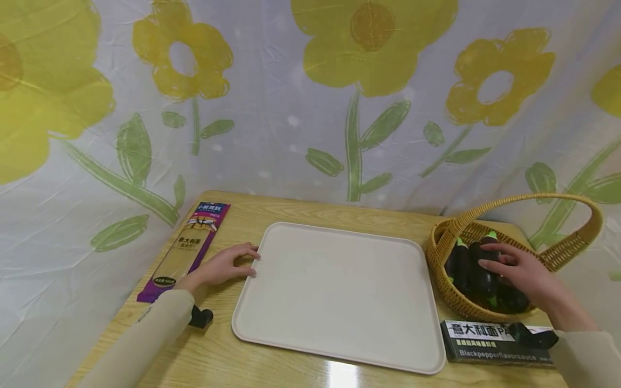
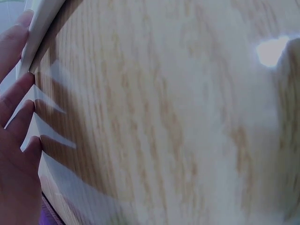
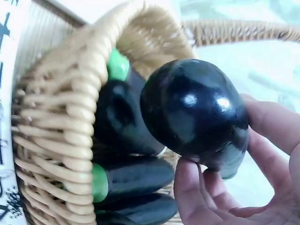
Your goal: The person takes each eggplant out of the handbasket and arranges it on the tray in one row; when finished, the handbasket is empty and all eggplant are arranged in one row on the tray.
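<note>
My right hand is over a wicker basket at the right. Thumb and fingers grip a shiny dark purple eggplant, its rounded end toward the right wrist camera. Behind it, several more eggplants with green stem ends lie in the basket, partly hidden by the woven rim. On the other side, my left hand rests at the left edge of a cream rectangular tray, fingers spread and fingertips right at the rim. The left wrist view shows these fingers loosely extended, holding nothing.
A purple pasta packet lies left of the tray, beside the left forearm. In front of the basket is a dark sauce box. The basket's tall handle arches up at the right. A flowered curtain hangs behind the wooden table.
</note>
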### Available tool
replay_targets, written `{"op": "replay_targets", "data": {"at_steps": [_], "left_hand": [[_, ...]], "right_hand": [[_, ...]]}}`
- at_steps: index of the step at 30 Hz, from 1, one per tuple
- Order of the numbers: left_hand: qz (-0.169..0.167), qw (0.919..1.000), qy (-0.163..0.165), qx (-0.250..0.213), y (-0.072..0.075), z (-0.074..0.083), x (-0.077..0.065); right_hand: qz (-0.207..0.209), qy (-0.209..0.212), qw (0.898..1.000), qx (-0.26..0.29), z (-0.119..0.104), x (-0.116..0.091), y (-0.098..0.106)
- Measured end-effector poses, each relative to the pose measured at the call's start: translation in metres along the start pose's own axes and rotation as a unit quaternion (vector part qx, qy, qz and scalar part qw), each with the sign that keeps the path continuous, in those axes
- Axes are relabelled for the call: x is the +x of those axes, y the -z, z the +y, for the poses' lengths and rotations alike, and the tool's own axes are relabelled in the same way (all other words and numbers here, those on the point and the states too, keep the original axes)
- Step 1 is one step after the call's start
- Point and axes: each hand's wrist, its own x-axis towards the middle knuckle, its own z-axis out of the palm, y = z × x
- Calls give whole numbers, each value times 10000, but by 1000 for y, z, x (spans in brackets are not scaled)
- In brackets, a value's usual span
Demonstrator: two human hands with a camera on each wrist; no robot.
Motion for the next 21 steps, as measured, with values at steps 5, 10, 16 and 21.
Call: {"op": "replay_targets", "data": {"at_steps": [5, 10, 16, 21], "left_hand": [[13, 10000, -22, -1, -1, 1, 0], [20, 10000, -15, -11, -1, 2, 0], [7, 10000, -5, 37, -1, 0, 0], [6, 10000, 37, 22, 0, -1, 0]], "right_hand": [[181, 81, 9998, 48, -9, -18, -2], [160, 146, 9997, -94, -18, -35, -7], [-108, 74, 9999, 49, -23, -50, -11], [-265, 85, 9996, 88, -30, -60, -16]]}}
